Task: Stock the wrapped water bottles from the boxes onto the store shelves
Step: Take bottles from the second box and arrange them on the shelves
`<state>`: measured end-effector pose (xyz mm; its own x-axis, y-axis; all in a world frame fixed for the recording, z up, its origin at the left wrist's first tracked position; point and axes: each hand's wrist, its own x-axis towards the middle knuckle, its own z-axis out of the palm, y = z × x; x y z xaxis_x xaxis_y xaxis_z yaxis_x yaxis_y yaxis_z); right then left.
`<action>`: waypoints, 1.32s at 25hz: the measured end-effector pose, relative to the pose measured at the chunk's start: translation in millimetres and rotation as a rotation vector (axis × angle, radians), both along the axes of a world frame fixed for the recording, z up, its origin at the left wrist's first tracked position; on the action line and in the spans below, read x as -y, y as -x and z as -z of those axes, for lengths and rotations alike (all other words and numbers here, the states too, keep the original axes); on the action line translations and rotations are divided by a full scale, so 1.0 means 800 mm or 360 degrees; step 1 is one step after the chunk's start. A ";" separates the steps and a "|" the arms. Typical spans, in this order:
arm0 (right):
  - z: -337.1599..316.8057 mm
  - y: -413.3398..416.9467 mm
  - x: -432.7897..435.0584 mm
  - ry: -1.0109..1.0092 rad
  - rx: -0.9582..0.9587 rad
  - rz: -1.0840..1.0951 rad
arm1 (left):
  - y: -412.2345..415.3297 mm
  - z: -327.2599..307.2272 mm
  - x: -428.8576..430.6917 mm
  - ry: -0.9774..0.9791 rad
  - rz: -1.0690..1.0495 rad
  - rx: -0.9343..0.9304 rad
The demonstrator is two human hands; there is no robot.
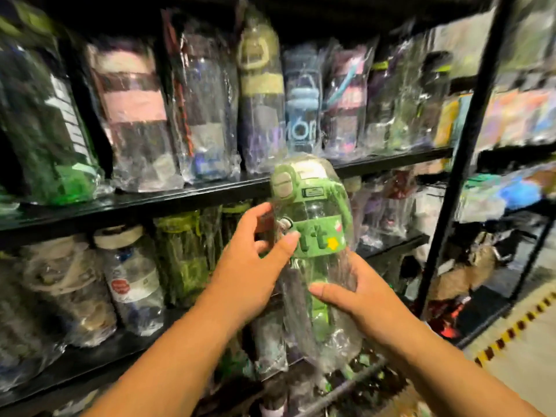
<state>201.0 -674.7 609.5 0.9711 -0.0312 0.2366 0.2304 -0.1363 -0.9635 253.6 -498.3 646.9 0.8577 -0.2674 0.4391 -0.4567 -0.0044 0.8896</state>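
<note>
A clear water bottle with a green lid and green sleeve [313,224], sealed in a plastic wrap, is upright in front of the shelves at centre. My left hand [255,260] grips its left side at the middle, thumb across the front. My right hand [349,293] holds its lower right part. The bottle is level with the gap between the upper shelf board [180,194] and the row beneath. Both rows hold several wrapped bottles; a blue one [301,115] stands directly behind the held bottle's lid.
A black upright post [469,139] of the rack stands to the right, with more packed shelves [511,188] beyond it. Yellow-black hazard tape [517,323] marks the floor at lower right. More wrapped bottles [270,341] lie low down under my hands.
</note>
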 end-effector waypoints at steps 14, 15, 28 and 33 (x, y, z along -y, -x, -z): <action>-0.141 -0.031 0.304 -0.0025 0.0319 0.0246 | -0.045 -0.135 0.302 -0.0412 -0.0150 0.0650; -0.144 -0.038 0.318 -0.0024 0.0336 0.0300 | -0.058 -0.135 0.313 -0.0482 -0.0150 0.0709; -0.169 -0.243 0.466 0.0031 0.0388 0.0816 | -0.277 -0.104 0.406 -0.1237 -0.0554 0.1520; -0.164 -0.322 0.476 0.0038 0.0517 0.0845 | -0.320 -0.090 0.432 -0.1347 -0.0536 0.1674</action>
<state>458.4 -1055.3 740.9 0.7028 -0.4811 0.5240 0.4063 -0.3331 -0.8508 509.9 -844.0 718.5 0.3051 -0.6217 0.7214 -0.7716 -0.6054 -0.1953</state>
